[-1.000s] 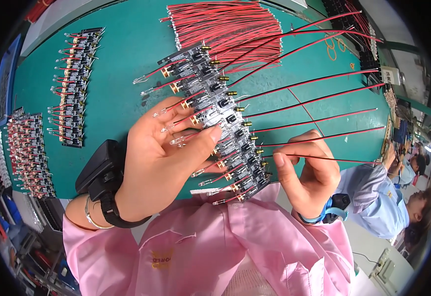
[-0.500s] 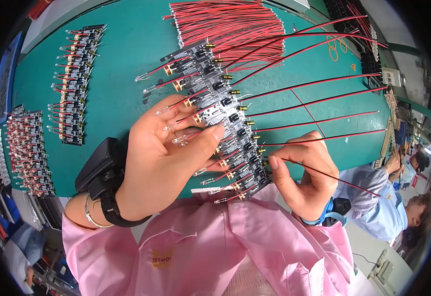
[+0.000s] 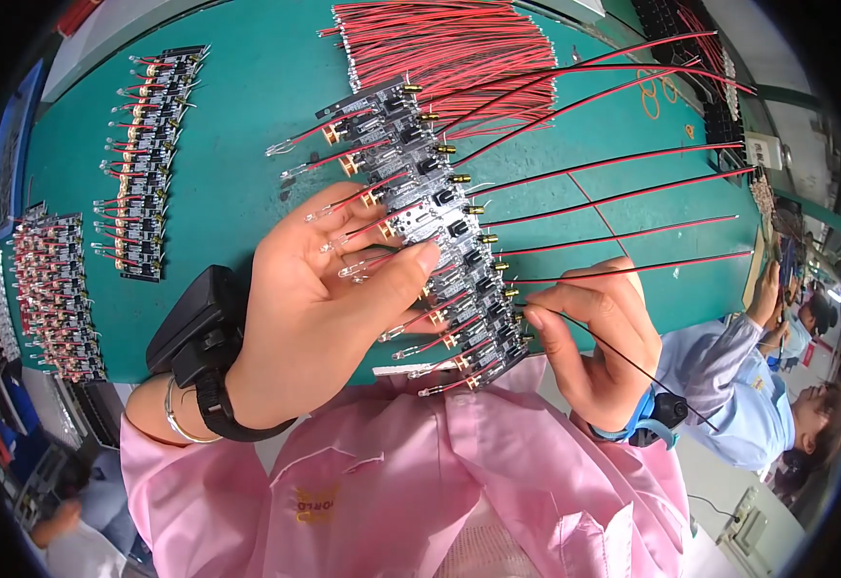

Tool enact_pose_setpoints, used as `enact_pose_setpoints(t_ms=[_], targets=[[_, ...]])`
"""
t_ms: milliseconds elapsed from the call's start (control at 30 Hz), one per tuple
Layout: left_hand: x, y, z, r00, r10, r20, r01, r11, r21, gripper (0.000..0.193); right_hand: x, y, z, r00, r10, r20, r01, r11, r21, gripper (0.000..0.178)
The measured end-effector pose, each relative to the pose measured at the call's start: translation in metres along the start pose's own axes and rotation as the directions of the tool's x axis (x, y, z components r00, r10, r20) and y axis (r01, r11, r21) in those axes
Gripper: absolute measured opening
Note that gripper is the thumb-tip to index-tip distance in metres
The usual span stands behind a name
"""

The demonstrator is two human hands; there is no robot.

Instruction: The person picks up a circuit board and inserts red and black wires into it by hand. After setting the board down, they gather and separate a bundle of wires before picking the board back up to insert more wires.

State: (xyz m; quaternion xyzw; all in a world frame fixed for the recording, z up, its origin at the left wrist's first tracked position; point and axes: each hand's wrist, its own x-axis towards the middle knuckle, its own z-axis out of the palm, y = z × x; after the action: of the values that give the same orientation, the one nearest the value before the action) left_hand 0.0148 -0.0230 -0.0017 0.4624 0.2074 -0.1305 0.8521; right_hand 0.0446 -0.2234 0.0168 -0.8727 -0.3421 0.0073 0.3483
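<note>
Left hand (image 3: 319, 313) has the board strip (image 3: 445, 217) pinched thumb-on-top, and right hand (image 3: 599, 342) has a narrow pinch on a dark wire (image 3: 623, 355). Head view, only one I've got: strip's held up over the green table (image 3: 237, 125). Looks like the wire-placing step to me; I'd say next move needs steady fingers at that edge. Containers? Just a blue-edged tray-looking thing (image 3: 27, 104) far left, can't tell what's inside.
</note>
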Motion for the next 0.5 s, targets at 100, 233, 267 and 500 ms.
enact_pose_setpoints(t_ms=[100, 233, 267, 500], targets=[[-0.0002, -0.0001, -0.0002, 1.0, -0.001, 0.001, 0.001, 1.0, -0.003, 0.032, 0.0001, -0.0001, -0.0011, 1.0, -0.003, 0.021, 0.004, 1.0, -0.015, 0.018], [-0.0004, -0.0004, -0.0009, 1.0, -0.003, 0.003, 0.003, 1.0, -0.007, 0.032, 0.0003, -0.0003, -0.0016, 0.999, -0.018, 0.032, 0.019, 0.999, -0.028, 0.019], [-0.0003, -0.0006, -0.001, 1.0, -0.003, 0.005, 0.003, 1.0, -0.008, 0.032, 0.0003, -0.0005, -0.0017, 0.999, -0.017, 0.031, 0.018, 0.999, -0.029, 0.019], [-0.0014, -0.0022, -0.0021, 1.0, 0.016, -0.004, -0.016, 1.0, -0.008, 0.032, 0.0006, -0.0012, -0.0006, 0.998, -0.056, 0.015, 0.056, 0.998, -0.012, 0.02]])
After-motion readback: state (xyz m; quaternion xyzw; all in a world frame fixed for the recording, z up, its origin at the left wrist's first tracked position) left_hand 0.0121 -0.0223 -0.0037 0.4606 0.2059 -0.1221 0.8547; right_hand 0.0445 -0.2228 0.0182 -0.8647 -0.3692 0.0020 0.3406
